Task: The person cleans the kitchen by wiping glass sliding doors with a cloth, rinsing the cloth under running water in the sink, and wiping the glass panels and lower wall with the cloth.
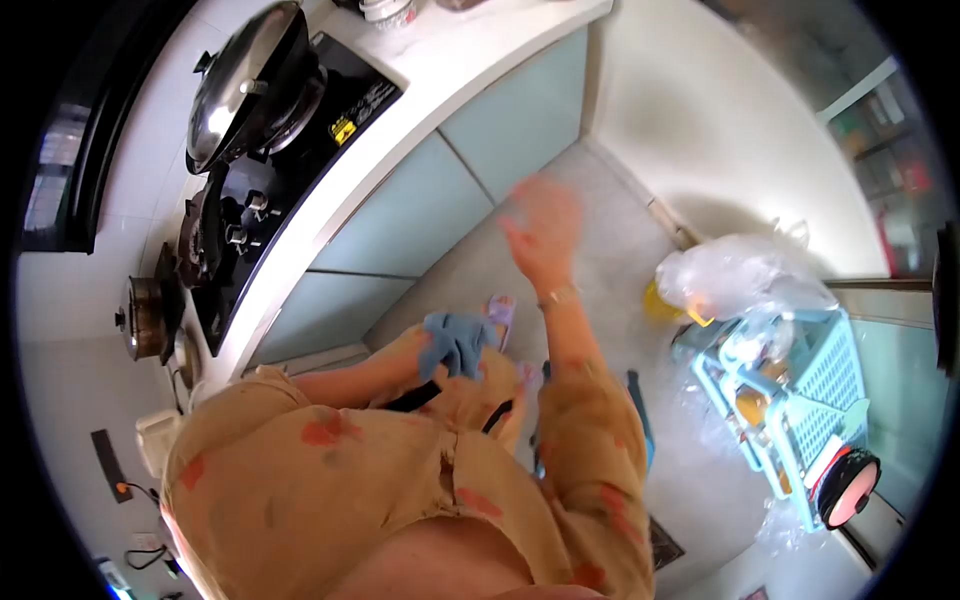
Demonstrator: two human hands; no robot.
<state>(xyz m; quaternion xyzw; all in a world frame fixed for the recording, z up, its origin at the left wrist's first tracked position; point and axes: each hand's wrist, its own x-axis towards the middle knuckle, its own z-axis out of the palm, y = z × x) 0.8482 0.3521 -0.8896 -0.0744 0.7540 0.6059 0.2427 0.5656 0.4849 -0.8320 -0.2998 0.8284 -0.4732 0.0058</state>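
A crumpled blue cloth (458, 343) hangs at my left hand (425, 350), low in front of my body. My left fingers are mostly covered by the cloth, which they appear to grip. Stretched forward over the floor is my right hand (543, 225), blurred by motion, with a band (558, 296) around its wrist. The right thumb stands apart from the fingers, and I see nothing held there. Closest to that hand are the pale blue-green cabinet doors (515, 115) beneath the counter. A lilac slipper (503, 312) shows just beyond the cloth.
On the left, a black gas stove (355, 95) carries a lidded wok (235, 95). A small pot (143, 315) stands at the far left. To the right, a light-blue plastic rack (830, 370) holds assorted items, with a clear plastic bag (740, 275) beside it. A white wall (720, 130) borders the floor.
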